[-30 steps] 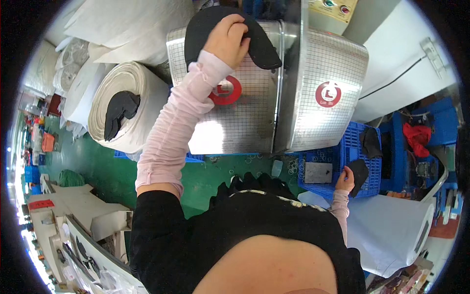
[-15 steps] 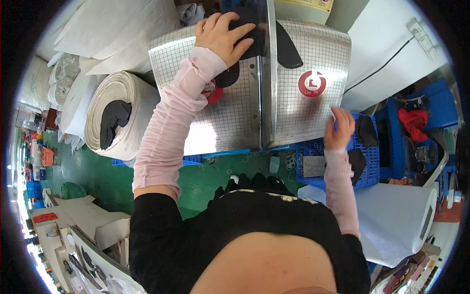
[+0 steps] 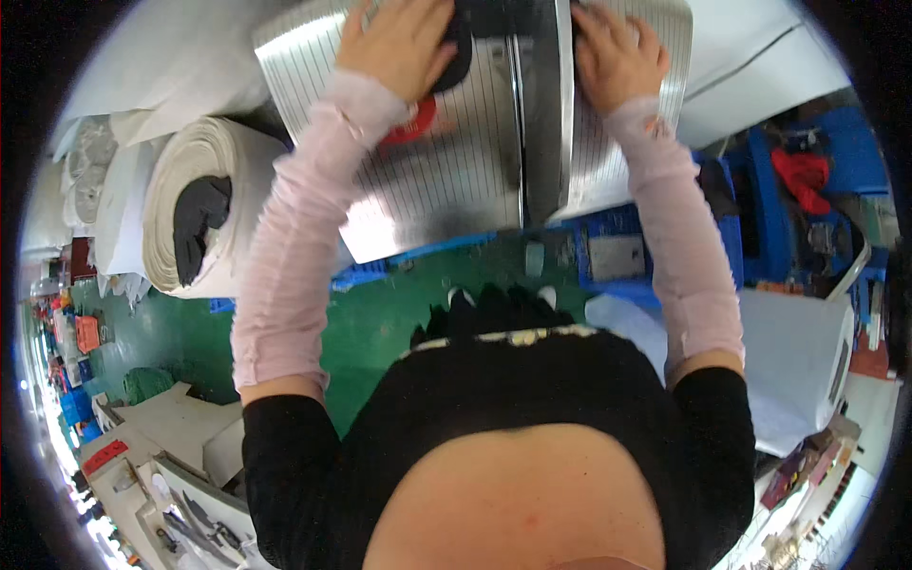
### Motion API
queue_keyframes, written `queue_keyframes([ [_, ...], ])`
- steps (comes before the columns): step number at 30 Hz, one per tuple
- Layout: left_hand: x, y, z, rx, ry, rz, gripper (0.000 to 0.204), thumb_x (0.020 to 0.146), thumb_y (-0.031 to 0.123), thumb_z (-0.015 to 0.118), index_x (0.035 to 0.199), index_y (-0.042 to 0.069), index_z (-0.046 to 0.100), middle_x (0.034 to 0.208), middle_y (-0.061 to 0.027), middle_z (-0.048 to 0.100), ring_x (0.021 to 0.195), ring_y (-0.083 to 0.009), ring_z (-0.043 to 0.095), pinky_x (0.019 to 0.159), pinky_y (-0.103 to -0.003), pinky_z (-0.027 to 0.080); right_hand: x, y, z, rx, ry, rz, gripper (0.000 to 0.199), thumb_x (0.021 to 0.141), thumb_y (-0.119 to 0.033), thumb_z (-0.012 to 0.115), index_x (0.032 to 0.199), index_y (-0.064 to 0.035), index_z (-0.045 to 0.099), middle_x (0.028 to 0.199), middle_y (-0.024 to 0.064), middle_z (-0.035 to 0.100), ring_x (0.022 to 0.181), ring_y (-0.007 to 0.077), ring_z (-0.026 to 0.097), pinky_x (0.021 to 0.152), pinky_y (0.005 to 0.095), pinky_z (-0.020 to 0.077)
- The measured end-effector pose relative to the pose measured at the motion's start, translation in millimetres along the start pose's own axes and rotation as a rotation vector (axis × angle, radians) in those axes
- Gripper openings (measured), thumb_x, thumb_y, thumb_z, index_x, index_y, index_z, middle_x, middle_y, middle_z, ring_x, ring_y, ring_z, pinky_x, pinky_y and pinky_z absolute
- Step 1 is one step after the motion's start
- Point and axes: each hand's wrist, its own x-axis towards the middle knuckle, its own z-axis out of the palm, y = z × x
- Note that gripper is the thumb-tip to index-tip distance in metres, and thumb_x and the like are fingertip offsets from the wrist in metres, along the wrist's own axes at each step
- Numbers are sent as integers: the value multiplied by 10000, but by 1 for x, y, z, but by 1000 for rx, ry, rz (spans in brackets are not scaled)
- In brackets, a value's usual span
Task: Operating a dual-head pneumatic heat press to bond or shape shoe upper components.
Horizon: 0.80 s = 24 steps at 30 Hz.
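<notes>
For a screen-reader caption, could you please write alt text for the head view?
Seen from above, a person presses the left hand on a black piece and the right hand flat on a ridged metal table. A roll of white material lies left, blue crates below on a green floor.

At the top of the frame both hands lie flat on a ribbed metal bench. The left hand, upper centre-left, presses palm-down on a dark fabric piece; the right hand, upper centre-right, rests on the bench surface just beyond a dark upright bar that runs between the hands. Pale pink sleeves cover both forearms. At the left a white fabric roll lies beside the bench, above the green floor. A blue crate sits under the bench's right edge.
</notes>
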Motion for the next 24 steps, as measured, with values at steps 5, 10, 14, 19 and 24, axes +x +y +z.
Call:
queue_keyframes([
  [5,38,-5,-3,4,26,-4,418,793,176,571,1182,52,481,1210,-119,506,1187,-262,434,1017,-510,248,38,4,-6,-8,-12,41,396,821,-205,521,1216,-188,528,1273,23,498,1147,317,438,932,473,341],
  [10,61,-15,11,49,143,11,349,788,146,549,1123,54,514,1137,-110,544,1141,-267,464,1009,-513,256,49,14,-3,-19,-8,29,394,823,-187,517,1217,-175,530,1270,15,501,1155,317,431,940,472,336],
  [14,51,-12,12,-77,-25,-85,370,779,223,573,1113,70,530,1145,-129,534,1137,-288,455,1001,-554,240,28,30,20,216,95,-76,366,787,-209,571,1150,-257,583,1209,-64,552,1124,254,462,887,499,355],
  [19,44,-11,-6,-161,-88,-136,612,706,363,670,1210,88,459,1230,-152,471,1190,-309,406,1020,-552,215,19,7,-3,166,58,-131,422,774,-251,608,1192,-257,553,1228,-67,537,1109,261,467,941,482,299],
  [24,44,-16,13,-36,22,-170,531,757,401,641,1198,141,502,1214,-77,513,1210,-234,410,1032,-482,228,41,8,13,167,94,-94,419,768,-261,608,1184,-255,560,1229,-65,538,1137,265,448,961,484,284],
])
